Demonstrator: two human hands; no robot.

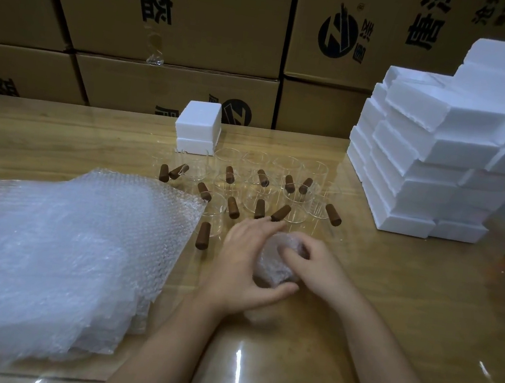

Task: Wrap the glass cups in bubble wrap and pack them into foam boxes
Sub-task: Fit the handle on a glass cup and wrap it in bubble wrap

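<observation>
While the left hand (241, 261) is gripping the wrapped cup (272, 268) between thumb and fingers, the right hand (315, 262) is pinching its wrap with curled fingers; glass cups (254, 188) are standing beyond the fingertips.

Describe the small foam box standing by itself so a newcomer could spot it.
Find the wall of brown cartons behind the wooden table. At its foot, just behind the glass cups with brown handles, sits a small white foam box. Unlike the tall foam stack on the right, it stands alone.
</observation>
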